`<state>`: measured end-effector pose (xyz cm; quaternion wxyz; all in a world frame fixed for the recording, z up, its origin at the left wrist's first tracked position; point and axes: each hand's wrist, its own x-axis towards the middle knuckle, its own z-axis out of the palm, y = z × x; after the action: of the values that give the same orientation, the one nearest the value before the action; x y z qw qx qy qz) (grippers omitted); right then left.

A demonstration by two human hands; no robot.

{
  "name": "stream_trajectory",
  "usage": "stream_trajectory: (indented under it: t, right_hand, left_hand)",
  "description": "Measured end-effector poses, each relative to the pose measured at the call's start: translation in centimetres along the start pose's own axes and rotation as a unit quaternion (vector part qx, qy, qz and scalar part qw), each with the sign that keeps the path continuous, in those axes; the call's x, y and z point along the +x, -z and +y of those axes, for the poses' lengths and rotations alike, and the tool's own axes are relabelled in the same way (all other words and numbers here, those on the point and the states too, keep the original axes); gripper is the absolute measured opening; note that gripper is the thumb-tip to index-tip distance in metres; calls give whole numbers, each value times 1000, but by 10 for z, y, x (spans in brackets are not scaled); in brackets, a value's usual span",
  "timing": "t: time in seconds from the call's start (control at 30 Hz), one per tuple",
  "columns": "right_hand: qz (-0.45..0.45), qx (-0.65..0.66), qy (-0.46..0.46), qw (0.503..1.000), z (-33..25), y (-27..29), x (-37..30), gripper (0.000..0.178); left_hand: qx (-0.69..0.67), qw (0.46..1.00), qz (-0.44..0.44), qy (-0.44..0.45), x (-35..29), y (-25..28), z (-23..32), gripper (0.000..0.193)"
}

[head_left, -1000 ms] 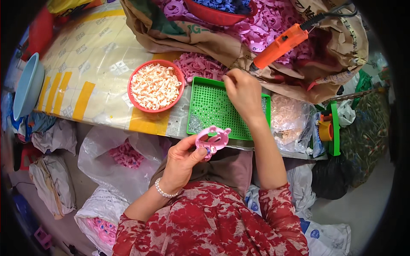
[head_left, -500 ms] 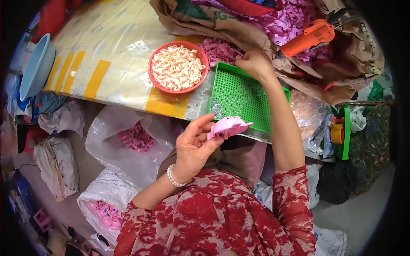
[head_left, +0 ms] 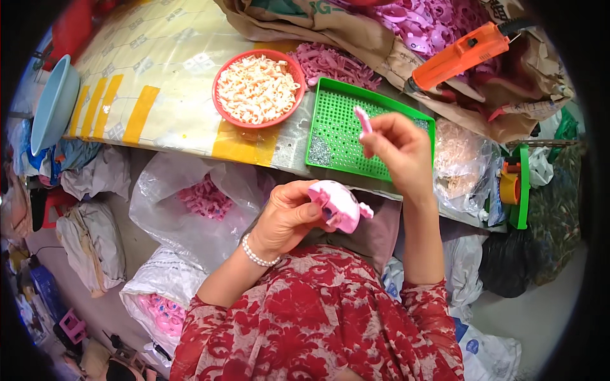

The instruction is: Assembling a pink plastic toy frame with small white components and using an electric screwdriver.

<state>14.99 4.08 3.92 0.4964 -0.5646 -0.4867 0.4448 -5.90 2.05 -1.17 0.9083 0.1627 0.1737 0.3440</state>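
Note:
My left hand [head_left: 291, 214] grips a pink plastic toy shell [head_left: 338, 204] by its edge, its hollow side partly turned to view. Between the thumb and fingers of my right hand [head_left: 400, 149] is a small, thin pink plastic piece [head_left: 363, 120], held over the green perforated tray [head_left: 337, 165]. Small silvery metal bits, perhaps screws [head_left: 319, 151], lie in the tray's near left corner. Behind the tray is a heap of similar pink pieces [head_left: 337, 66]. To its left stands a red bowl [head_left: 216, 101] full of small cream-coloured plastic parts [head_left: 257, 89].
An orange electric screwdriver [head_left: 457, 56] rests on a paper sack [head_left: 368, 44] with pink shells [head_left: 426, 28] at the back right. A blue basin [head_left: 56, 105] stands at the table's left end. Plastic bags with pink parts [head_left: 206, 198] sit below the table's front edge.
My right hand has come back from the heap of pink pieces toward me, now with one piece in its fingers. My left hand has tilted the shell, showing its inside.

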Motion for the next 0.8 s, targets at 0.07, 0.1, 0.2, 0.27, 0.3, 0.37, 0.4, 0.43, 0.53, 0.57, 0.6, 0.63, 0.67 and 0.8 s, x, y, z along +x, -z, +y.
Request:
stream_trajectory:
  t: [0.07, 0.1, 0.2, 0.27, 0.3, 0.37, 0.4, 0.43, 0.53, 0.57, 0.6, 0.63, 0.67, 0.8]
  right_hand:
    - [-18, 50, -36, 998, 2, -3, -22, 14]
    - [-26, 77, -42, 996, 4, -3, -29, 14]
    - [-39, 186, -78, 979, 16, -4, -47, 18]
    - [-45, 216, -72, 973, 14, -8, -56, 18]
    - [-36, 250, -64, 965, 13, -12, -60, 17]
    - [-53, 261, -67, 962, 7, -15, -67, 16]
    - [-48, 257, -63, 963, 7, -16, -70, 16]
    - [-43, 262, -63, 962, 8, -15, -72, 16]
    - [-71, 226, -29, 971, 13, -15, -74, 18]
    - [-80, 225, 0, 971, 17, -14, -74, 18]
    - [-90, 223, 29, 970, 19, -14, -75, 19]
    - [-87, 262, -3, 961, 17, -15, -76, 18]
    - [-84, 265, -3, 961, 19, -16, -76, 18]
    - [-97, 299, -4, 949, 22, -16, -75, 20]
  left_hand:
    - [18, 1000, -21, 7, 1, 8, -6, 40]
    - [15, 999, -34, 5, 3, 9, -10, 44]
    - [10, 991, -130, -20, 10, 2, -13, 35]
    - [-74, 981, -175, 27, 14, 14, -19, 44]
    - [-60, 982, -180, 25, 15, 16, -21, 46]
    - [-78, 981, -178, 18, 14, 10, -23, 45]
    - [-72, 980, -184, 19, 15, 9, -23, 43]
    - [-57, 981, -184, 27, 17, 12, -24, 35]
    - [-104, 979, -166, 51, 16, 11, -24, 19]
    - [-101, 980, -164, 55, 15, 9, -23, 19]
    - [-131, 976, -159, 71, 14, 6, -22, 16]
    - [-161, 971, -155, 86, 13, 5, -22, 14]
    - [-159, 971, -153, 89, 12, 7, -22, 14]
    - [-161, 969, -165, 91, 14, 13, -24, 12]
